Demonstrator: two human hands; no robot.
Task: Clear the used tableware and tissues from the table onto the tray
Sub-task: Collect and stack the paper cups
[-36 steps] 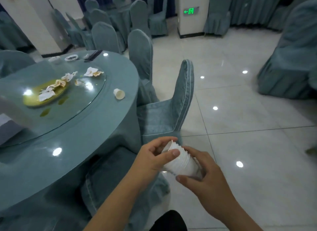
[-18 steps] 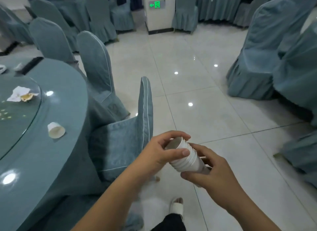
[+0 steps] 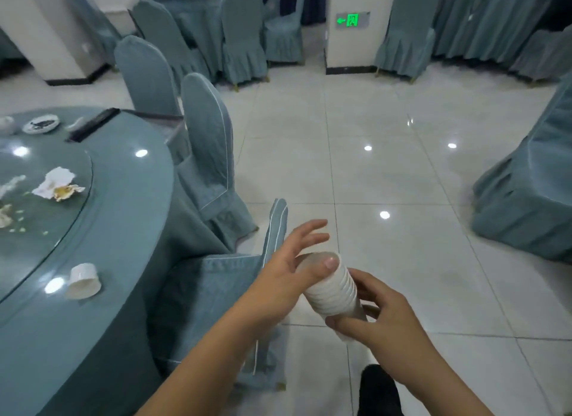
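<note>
— Tableware: where did it all sit?

— Taking it from the biggest down: a pale tiled floor [image 3: 387, 174] ran across the hall. The round table [image 3: 130, 223], in blue-grey cloth, filled the left side. Covered chairs [image 3: 207, 149] stood pushed against its edge, and the nearest chair [image 3: 210, 292] was right under the forearms. A glass turntable [image 3: 66, 227] lay on the table.

— And the hands?

— Both were off the table, out over that nearest chair and the floor. The left hand [image 3: 289, 261] had its fingers spread straight and apart, with only the thumb lying across the mouth of the stack [image 3: 332, 292]. The right hand [image 3: 382, 315] had its fingers and thumb curled round the lower end of it.

— What was the stack?

— White paper cups nested together, tilted, with the mouth up toward the left hand.

— Anything left on the table?

— One loose cup [image 3: 83, 281] lay on the cloth just outside the turntable's rim, near the table's edge. A crumpled, stained tissue [image 3: 57, 185] lay on the glass. At the far edge sat a small white dish [image 3: 41, 124] with dark remains in it. No tray was in view.
</note>
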